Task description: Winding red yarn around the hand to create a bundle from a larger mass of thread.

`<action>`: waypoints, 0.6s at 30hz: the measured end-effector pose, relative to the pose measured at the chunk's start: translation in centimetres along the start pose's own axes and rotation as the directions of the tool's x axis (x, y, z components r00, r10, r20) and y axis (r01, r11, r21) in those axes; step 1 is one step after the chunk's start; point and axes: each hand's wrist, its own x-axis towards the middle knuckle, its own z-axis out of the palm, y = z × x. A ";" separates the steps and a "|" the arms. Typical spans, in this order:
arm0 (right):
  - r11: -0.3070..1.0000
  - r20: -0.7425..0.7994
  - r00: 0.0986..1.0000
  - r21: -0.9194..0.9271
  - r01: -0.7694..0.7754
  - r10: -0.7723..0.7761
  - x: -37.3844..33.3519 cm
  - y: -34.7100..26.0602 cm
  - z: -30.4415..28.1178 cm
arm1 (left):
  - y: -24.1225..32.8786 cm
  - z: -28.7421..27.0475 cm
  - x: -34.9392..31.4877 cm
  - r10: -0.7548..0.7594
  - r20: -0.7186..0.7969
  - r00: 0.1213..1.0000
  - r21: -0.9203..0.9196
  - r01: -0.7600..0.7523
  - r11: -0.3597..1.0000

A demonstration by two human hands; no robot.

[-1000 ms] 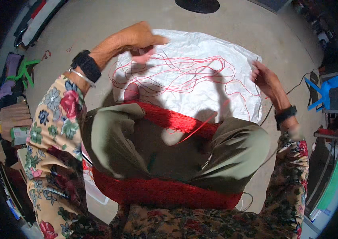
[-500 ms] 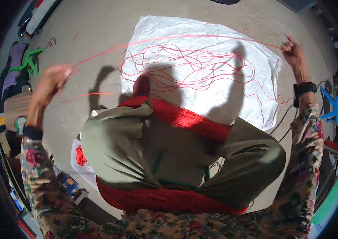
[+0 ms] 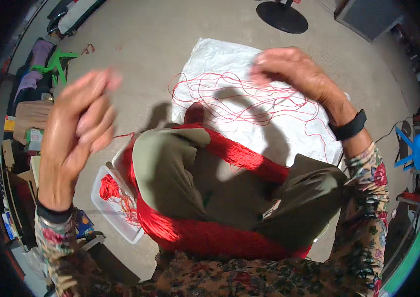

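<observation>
My left hand (image 3: 81, 116) is raised on the left, fingers curled and thumb against the index finger, its tips blurred. A short stretch of red cord (image 3: 125, 135) shows at its lower fingers and runs toward my knee. My right hand (image 3: 291, 72) hangs over the white sheet (image 3: 202, 54), fingers bent inward and pinched; what they hold is hidden. Long loose loops of thin red cord (image 3: 230, 106) lie on the sheet. A thick red skein (image 3: 239, 156) is stretched around both my bent knees and passes across my lap.
Beside my left knee stands a clear plastic tub (image 3: 102, 202) with a small red bundle (image 3: 108, 188) inside. A green frame (image 3: 56, 64) lies far left, a blue frame (image 3: 413, 146) right. A round black base (image 3: 283, 17) stands on the floor at the back.
Both hands were spread wide with a red cord taut between them. They have come inward and closer to me, and no cord shows stretched between them now. The view has shifted slightly.
</observation>
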 end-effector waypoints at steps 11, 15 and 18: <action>0.886 0.081 0.990 0.442 -0.137 0.112 -12.7 -7.2 3.7 | 7.0 4.1 2.8 0.396 0.084 0.914 0.020 -0.399 0.917; 0.891 -0.325 0.882 0.410 -0.192 0.340 -27.4 2.3 -5.9 | 6.3 -4.8 6.6 0.320 -0.283 0.904 0.012 -0.330 0.944; 0.909 -0.504 0.758 0.276 -0.313 0.414 -40.3 8.1 -8.2 | 6.0 -9.0 10.1 0.311 -0.457 0.833 0.051 -0.325 0.944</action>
